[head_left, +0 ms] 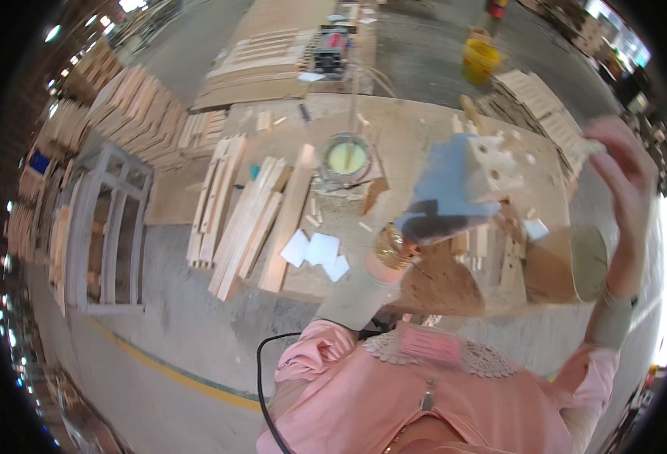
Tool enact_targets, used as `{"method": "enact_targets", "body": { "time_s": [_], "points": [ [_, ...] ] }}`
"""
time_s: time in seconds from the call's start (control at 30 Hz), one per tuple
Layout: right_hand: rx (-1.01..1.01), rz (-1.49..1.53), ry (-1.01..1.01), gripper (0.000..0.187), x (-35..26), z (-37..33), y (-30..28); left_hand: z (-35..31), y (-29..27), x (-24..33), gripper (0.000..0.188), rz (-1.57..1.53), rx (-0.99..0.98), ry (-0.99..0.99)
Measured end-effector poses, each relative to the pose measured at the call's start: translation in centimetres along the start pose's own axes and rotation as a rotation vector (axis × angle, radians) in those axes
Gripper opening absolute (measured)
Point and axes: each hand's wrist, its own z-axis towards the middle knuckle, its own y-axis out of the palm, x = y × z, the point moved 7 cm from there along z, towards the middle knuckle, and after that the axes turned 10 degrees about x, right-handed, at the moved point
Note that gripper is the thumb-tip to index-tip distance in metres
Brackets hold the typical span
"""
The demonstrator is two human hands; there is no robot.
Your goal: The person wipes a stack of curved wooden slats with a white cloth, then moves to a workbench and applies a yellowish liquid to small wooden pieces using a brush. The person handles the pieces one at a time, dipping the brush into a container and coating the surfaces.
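My left hand (439, 219) reaches over the workbench and is smeared by motion, with a gold bracelet (394, 246) at its wrist. A blue-grey covering, perhaps a glove or cloth, hides its fingers. Right at its far end is a pale block (494, 165) with knobs or holes, also blurred; whether the hand grips it is unclear. Raised at the right, beyond the bench edge, my right hand (627, 155) has its fingers and thumb curled toward each other. A small pale bit shows at the fingertips, too blurred to name.
Wooden strips (246, 219) lie on the left of the workbench (394, 125). Near its middle stands a pot of pale yellow liquid (347, 157) with a stick in it. White paper squares (321, 250) lie closer. A yellow bucket (481, 59) and stacked wood (137, 106) stand beyond.
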Motion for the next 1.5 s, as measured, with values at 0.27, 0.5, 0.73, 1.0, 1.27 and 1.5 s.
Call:
{"method": "enact_targets", "body": {
  "time_s": [0.27, 0.5, 0.73, 1.0, 1.27, 1.5],
  "points": [
    [-0.191, -0.164, -0.403, 0.014, -4.4, 2.0, 7.8, 0.0, 0.9, -0.9, 0.069, -0.355, -0.048, -0.239],
    [-0.368, -0.105, -0.383, 0.011, -5.1, 1.0, 9.2, -0.3, 0.3, -0.6, 0.070, -0.212, -0.039, -0.192],
    [-0.353, -0.093, -0.338, 0.012, -4.9, 0.3, 9.6, -0.5, 0.1, -0.6, 0.071, -0.383, -0.030, -0.248],
    [-0.312, -0.183, -0.480, 0.011, -5.6, -0.8, 8.9, 0.2, 0.2, 1.7, 0.064, -0.095, 0.011, -0.042],
    [0.036, -0.161, -0.330, 0.027, -1.2, -1.0, -1.6, -0.4, 0.5, -0.4, 0.069, -0.215, 0.038, -0.262],
    [-0.781, -0.891, 0.825, 0.021, 28.8, -17.5, -9.0, -1.8, -0.1, -2.4, 0.080, -0.066, 0.123, -0.334]
  ]
}}
